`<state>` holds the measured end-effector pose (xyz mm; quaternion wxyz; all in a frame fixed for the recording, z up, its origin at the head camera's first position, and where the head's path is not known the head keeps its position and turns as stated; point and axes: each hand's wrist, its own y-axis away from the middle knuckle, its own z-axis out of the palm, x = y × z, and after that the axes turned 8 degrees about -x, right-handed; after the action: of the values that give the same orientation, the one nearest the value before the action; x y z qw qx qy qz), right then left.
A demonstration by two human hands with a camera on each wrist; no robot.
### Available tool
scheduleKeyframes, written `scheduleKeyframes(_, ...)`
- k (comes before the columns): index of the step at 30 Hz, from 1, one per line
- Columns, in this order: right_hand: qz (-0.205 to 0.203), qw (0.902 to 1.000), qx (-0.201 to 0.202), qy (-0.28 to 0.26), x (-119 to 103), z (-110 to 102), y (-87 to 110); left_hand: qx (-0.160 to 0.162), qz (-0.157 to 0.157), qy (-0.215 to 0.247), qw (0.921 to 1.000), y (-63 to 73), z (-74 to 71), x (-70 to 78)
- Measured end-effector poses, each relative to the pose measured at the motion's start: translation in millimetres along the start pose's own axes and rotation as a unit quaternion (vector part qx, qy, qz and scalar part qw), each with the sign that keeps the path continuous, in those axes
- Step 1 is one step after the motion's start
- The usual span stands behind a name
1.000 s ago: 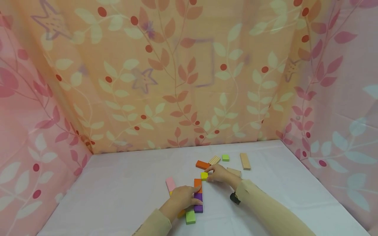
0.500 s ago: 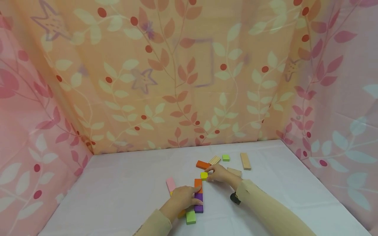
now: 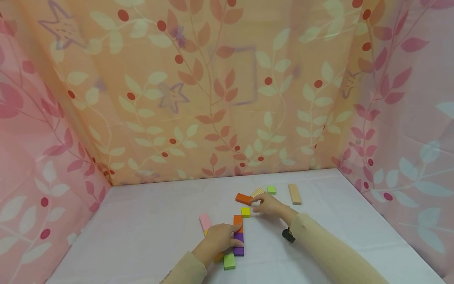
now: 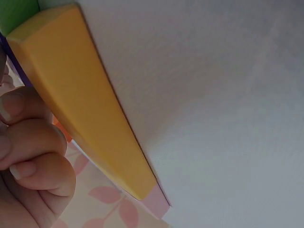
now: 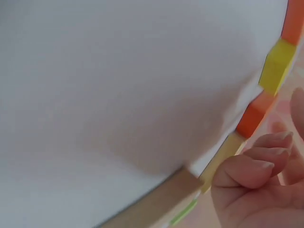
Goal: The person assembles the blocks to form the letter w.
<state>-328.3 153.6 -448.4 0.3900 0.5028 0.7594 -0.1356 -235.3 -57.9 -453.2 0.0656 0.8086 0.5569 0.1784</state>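
In the head view my left hand (image 3: 217,240) rests on a row of blocks, one finger on the orange block (image 3: 238,219) and the thumb over the purple blocks (image 3: 239,251). Its other fingers curl beside a long amber block (image 4: 80,95) in the left wrist view. That block joins a pink block (image 3: 205,222) at one end and a green block (image 3: 229,261) at the other. A yellow block (image 3: 246,212) sits at the far corner of the row. My right hand (image 3: 270,205) is just right of it, holding nothing, with a fingertip near a loose orange block (image 3: 243,198).
Behind the right hand lie a striped wooden block (image 3: 258,191), a small green block (image 3: 271,190) and a plain wooden plank (image 3: 294,194). Another wooden block (image 5: 156,199) shows in the right wrist view. Patterned cloth walls (image 3: 227,130) enclose the white table (image 3: 156,221).
My right hand has let go of the yellow block and moved right and slightly back, covering a wooden block seen earlier. The left hand has stayed in place.
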Motion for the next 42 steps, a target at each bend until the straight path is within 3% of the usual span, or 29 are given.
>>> scheduleKeyframes(6, -0.004, 0.999, 0.025, -0.038, 7.8, -10.8, -7.4, 0.001, -0.005, -0.01, 0.9999, 0.6, -0.9, -0.4)
scheduleKeyframes(15, 0.012, 0.9964, 0.047, -0.07, 17.9, -6.0, -30.2, -0.005, -0.009, -0.002, 0.9999, 2.0, 0.0, 0.5)
scheduleKeyframes(29, 0.071, 0.9954, 0.053, 0.037, 11.3, 2.2, -48.8, 0.004, -0.002, 0.0, 1.0, 2.5, -0.8, 1.0)
scheduleKeyframes(42, 0.092, 0.9926, 0.057, 0.056, 5.9, 5.3, -50.3, 0.001, -0.001, 0.0, 1.0, 1.6, -1.4, -0.1)
